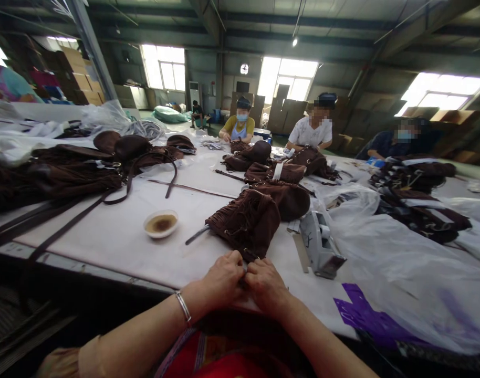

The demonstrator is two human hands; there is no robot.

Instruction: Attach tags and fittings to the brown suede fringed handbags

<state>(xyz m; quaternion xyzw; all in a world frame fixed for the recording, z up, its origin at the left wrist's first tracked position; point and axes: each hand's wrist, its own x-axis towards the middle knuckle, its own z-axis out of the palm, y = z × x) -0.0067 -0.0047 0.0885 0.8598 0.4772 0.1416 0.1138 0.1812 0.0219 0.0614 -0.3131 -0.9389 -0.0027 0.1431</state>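
Note:
A dark brown fringed bag lies on the white table just beyond my hands, its near end reaching my fingers. My left hand and my right hand meet at that end, both with fingers curled in. A small dark part shows between them, probably of the bag, but the fingers hide most of it. A dark strap end sticks out on the bag's left side. Behind it more brown bags lie in a row. To the left stands a shallow white bowl with brownish liquid.
A grey tape dispenser stands right of the bag. Clear plastic sheeting with purple tape covers the right side. Brown bags and long straps pile up at left. Several people work across the table.

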